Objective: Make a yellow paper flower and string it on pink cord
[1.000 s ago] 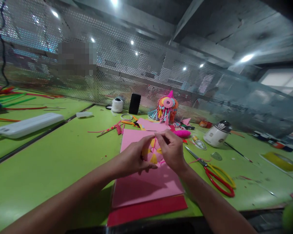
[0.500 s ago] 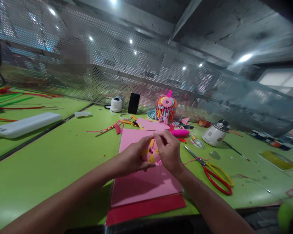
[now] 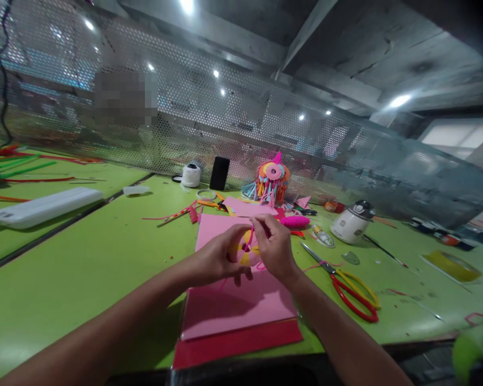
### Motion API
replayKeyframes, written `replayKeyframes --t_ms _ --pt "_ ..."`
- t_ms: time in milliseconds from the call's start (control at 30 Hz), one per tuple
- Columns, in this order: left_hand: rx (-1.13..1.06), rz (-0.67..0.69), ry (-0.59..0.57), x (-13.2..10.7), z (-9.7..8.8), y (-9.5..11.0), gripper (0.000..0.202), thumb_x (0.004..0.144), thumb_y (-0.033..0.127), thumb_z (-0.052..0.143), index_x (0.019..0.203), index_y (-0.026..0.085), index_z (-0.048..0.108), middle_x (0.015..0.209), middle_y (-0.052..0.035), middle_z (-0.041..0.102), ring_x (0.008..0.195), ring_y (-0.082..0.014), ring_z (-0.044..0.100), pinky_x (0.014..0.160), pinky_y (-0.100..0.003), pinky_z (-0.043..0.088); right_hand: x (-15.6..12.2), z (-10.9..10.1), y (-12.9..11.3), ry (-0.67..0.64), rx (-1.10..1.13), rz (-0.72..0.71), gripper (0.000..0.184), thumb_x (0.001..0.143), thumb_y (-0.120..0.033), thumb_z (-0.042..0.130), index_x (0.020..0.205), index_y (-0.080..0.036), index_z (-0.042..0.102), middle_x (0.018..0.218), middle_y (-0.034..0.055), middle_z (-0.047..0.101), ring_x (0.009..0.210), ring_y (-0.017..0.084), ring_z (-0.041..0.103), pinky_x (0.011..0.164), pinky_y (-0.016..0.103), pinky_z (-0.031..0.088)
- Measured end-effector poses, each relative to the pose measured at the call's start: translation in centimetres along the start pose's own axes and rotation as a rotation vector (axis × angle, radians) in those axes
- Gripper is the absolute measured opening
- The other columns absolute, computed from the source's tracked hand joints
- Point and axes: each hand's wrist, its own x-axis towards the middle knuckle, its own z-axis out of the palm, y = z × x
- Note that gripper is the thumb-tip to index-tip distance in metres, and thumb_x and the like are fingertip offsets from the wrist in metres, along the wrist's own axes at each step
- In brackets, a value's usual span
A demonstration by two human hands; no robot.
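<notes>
both hands are on one little paper disc (image 3: 244,256), held just above the pink sheet (image 3: 241,303) on the tabletop (image 3: 104,257). left hand (image 3: 215,260) fingers closed round its rim, right hand (image 3: 277,251) fingers pinching its thin pink strip (image 3: 249,238). looks feather-light, floppy and easy to crease, so grip the rim gently.

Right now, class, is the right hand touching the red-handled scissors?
Apart. The head view shows green table between the scissors and the right hand, which holds a paper craft piece with the left hand.

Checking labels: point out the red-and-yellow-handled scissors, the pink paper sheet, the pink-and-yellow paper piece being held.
Red-and-yellow-handled scissors (image 3: 333,273), head view, handle base.
Pink paper sheet (image 3: 241,305), head view, bare middle.
Pink-and-yellow paper piece (image 3: 246,257), head view, yellow patch.
</notes>
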Motion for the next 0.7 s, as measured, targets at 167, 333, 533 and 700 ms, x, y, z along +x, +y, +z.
replayKeyframes --t_ms 167,333,533,700 --pt "-0.112 -0.059 0.053 0.4 -1.5 -1.1 0.077 0.07 0.016 0.07 0.133 0.022 0.027 0.082 -0.0038 0.06 0.061 -0.0174 0.066 0.045 -0.022 0.05 1.2 -1.7 -0.2 -0.068 0.114 -0.019 0.015 0.087 -0.023 0.051 0.088 -0.017 0.064 0.084 0.0051 0.066 0.078 0.016 0.06 0.072 0.027 0.045" --pt "-0.066 -0.034 0.125 0.4 -2.0 -1.4 0.078 0.068 0.016 0.072 0.133 0.022 0.03 0.075 0.0016 0.057 0.048 -0.0085 0.057 0.043 -0.019 0.046 1.0 -3.4 -1.8 -0.169 0.291 0.107 0.018 0.087 -0.027 0.054 0.099 -0.019 0.064 0.065 -0.0015 0.055 0.054 0.01 0.048 0.05 0.023 0.038" --pt "-0.009 0.057 0.189 0.5 -1.8 -2.0 0.066 0.068 0.013 0.069 0.125 0.023 0.038 0.084 0.0 0.057 0.052 -0.0066 0.054 0.044 -0.017 0.044 0.2 -3.8 -3.2 -0.269 0.514 0.138 0.02 0.087 -0.022 0.054 0.105 -0.02 0.062 0.063 -0.002 0.055 0.052 0.01 0.051 0.049 0.024 0.042" --pt "-0.04 0.132 0.145 0.6 -2.0 -2.4 0.056 0.075 0.012 0.063 0.125 0.021 0.04 0.086 -0.002 0.059 0.064 -0.01 0.057 0.054 -0.021 0.046 -0.9 -3.7 -4.4 -0.346 0.591 0.046 0.021 0.083 -0.016 0.058 0.102 -0.024 0.065 0.07 0.0002 0.062 0.06 0.012 0.058 0.052 0.025 0.046"
